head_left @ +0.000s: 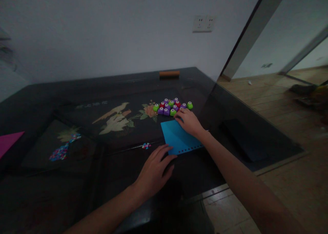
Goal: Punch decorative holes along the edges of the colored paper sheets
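Observation:
A sheet of blue paper [176, 135] lies on the dark table, a row of small punched holes along its near edge. My left hand [156, 165] rests at the sheet's near left corner, its fingers apart and holding nothing. Over the paper's far side reaches my right hand [189, 120], fingers curled round a small craft punch [181, 109] at the near edge of a cluster; the fingers partly hide it. Purple, green and red craft punches [166, 107] with white round tops stand close together there. Left of the paper lies a little pile of coloured paper bits [146, 146].
More confetti [60, 152] is heaped to the left, near a pink paper [10, 141] at the table's edge. A brown cylindrical object [169, 73] lies by the wall. To the right is a flat dark object [242, 138]. The table [133, 87] has a glossy top.

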Demonstrator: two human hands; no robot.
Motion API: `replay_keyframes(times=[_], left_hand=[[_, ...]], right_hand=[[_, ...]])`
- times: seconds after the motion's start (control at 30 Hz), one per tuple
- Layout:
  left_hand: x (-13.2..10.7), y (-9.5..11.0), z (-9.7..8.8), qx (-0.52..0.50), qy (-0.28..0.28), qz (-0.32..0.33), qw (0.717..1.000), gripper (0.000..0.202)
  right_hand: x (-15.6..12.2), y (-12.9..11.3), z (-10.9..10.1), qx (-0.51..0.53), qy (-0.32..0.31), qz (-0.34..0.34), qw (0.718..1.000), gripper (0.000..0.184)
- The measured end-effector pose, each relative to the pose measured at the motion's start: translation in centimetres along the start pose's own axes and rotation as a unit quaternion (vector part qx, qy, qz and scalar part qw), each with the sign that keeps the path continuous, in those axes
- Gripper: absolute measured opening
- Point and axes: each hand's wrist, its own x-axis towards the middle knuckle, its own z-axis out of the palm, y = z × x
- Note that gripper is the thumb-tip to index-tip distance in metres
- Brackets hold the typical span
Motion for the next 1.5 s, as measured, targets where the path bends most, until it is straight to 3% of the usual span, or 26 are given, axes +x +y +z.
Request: replay_keyframes(times=[0.13,0.3,0.97,1.17,1.23,1.3,1.43,1.5], left_hand=[[0.1,0.1,-0.1,-0.003,0.000,0.000,1.000,0.032],[0.1,0.1,0.0,-0.004,-0.003,-0.002,1.000,0.031],[0.1,0.1,0.1,0.000,-0.005,0.003,1.000,0.033],[-0.1,0.4,-0.6,-0.092,0.016,-0.029,0.995,0.032],[0.0,0.3,-0.9,-0.180,0.039,-0.071,0.980,0.033],[0.6,0.0,-1.0,-0.295,0.083,-0.137,0.942,0.038],[2.7,-0.6,-0.5,-0.494,0.166,-0.279,0.807,0.044],[3.9,-0.5,-0.2,-0.537,0.181,-0.313,0.762,0.047]], right_hand=[[1.3,-1.9,0.7,-0.002,-0.027,-0.042,0.999,0.018],[2.2,-2.9,1.8,-0.027,-0.041,-0.032,0.998,0.015],[1.7,-2.8,2.3,-0.003,-0.026,-0.032,0.999,0.013],[1.4,-2.4,0.7,0.098,0.011,-0.004,0.995,0.015],[0.9,-1.5,-0.4,0.182,0.053,0.025,0.982,0.015],[-0.1,-0.2,-1.4,0.283,0.100,0.079,0.951,0.017],[-3.5,2.4,-2.1,0.460,0.132,0.195,0.856,0.024],[-5.2,3.0,-1.9,0.508,0.144,0.237,0.816,0.028]])
